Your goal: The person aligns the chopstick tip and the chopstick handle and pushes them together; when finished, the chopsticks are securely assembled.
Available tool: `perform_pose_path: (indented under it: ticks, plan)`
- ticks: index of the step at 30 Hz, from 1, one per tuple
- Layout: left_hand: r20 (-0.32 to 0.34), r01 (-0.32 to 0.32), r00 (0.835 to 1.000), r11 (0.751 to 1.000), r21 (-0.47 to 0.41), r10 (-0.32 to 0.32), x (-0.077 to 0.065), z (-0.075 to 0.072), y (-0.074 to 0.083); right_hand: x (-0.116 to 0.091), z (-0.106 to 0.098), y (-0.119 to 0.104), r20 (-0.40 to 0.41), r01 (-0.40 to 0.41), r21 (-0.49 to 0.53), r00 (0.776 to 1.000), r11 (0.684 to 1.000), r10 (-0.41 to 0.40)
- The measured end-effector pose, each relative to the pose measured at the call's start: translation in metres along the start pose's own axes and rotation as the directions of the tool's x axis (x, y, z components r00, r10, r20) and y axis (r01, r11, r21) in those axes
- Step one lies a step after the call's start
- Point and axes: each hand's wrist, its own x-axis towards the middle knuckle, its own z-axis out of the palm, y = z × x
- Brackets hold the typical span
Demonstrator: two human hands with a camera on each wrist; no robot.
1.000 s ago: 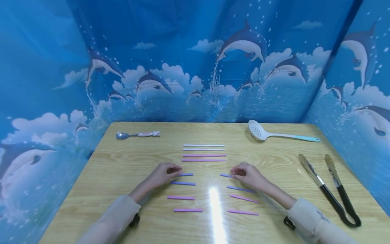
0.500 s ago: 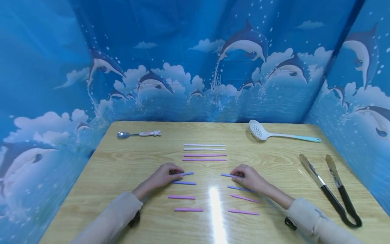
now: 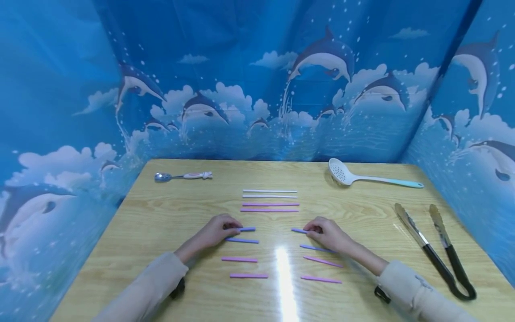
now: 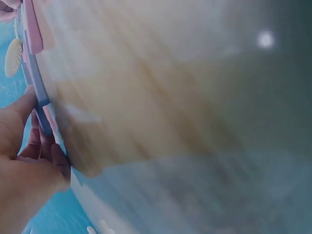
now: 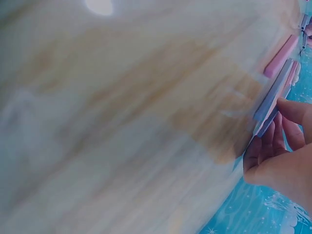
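In the head view my left hand [image 3: 217, 231] pinches a short blue stick [image 3: 247, 229] between thumb and fingers, its right end pointing inward. Facing it, my right hand [image 3: 327, 233] pinches a matching blue stick [image 3: 298, 230] whose tip points left. A gap of table lies between the two ends. Just below the left hand is a second blue stick [image 3: 243, 240]; another blue stick [image 3: 315, 248] lies below the right hand. Both wrist views show the pinching fingers low at the table, with the held left stick [image 4: 43, 122] and right stick [image 5: 267, 125] partly covered.
Nearer me lie short pink sticks, two on the left [image 3: 239, 259] and two on the right [image 3: 322, 280]. Beyond the hands are longer white [image 3: 269, 191] and pink sticks [image 3: 270, 204]. A spoon [image 3: 183, 176], a skimmer [image 3: 342, 173] and tongs [image 3: 426, 250] border the wooden table [image 3: 193, 277].
Both hands stay almost in place with their blue sticks. The left stick tilts slightly less than before. The other sticks and utensils lie as they were.
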Motion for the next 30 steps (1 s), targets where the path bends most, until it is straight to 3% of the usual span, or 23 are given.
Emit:
perform_pose_path:
  ticks: [7, 15, 23, 30]
  plan:
    - [-0.006, 0.029, 1.0, 0.999, -0.034, -0.029, 0.0, -0.001, 0.008, 0.004, 0.002, -0.011, 0.0, 0.008, 0.036, 1.0, 0.999, -0.008]
    - [-0.023, -0.034, 0.999, 0.998, -0.048, 0.033, 0.0, -0.001, 0.026, 0.012, 0.006, -0.035, -0.035, 0.056, 0.083, 0.998, 0.995, -0.054]
    - [-0.002, -0.058, 0.998, 0.996, -0.074, 0.058, 0.002, 0.0, 0.039, 0.016, 0.009, -0.052, -0.03, 0.101, 0.118, 0.995, 0.988, -0.098]
    - [-0.007, -0.067, 0.998, 0.994, -0.085, 0.067, 0.002, 0.004, 0.044, 0.017, 0.011, -0.057, 0.0, 0.07, 0.134, 0.998, 0.989, -0.07]
